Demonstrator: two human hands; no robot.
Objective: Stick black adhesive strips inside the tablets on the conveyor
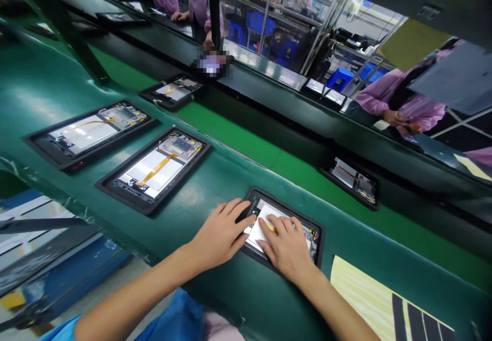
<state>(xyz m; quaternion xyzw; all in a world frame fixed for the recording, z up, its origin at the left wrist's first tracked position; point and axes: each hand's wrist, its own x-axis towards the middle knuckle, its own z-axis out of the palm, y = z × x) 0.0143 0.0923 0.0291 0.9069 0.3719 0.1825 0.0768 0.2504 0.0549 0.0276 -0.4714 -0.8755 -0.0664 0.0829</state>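
Note:
An opened tablet (254, 246), its inner parts bare, lies face down in a black tray (320, 251) on the green bench before me. My left hand (221, 233) rests at the tablet's left end, fingers stretched over the tray's edge and thumb apart. Over the tablet's middle lies my right hand (288, 248), its index fingertip touching the panel beside an orange flex cable (271, 226) and its thumb apart. The right fingers cover part of the cable and panel. Whether either hand pinches anything small does not show.
More opened tablets in trays (154, 174), (92, 131) sit to the left. Behind the bench runs a green conveyor belt (265, 148) carrying a tray (351, 179). Yellow sheets with black strips (361, 284) lie at right. Co-workers in pink (400, 100) work across the line.

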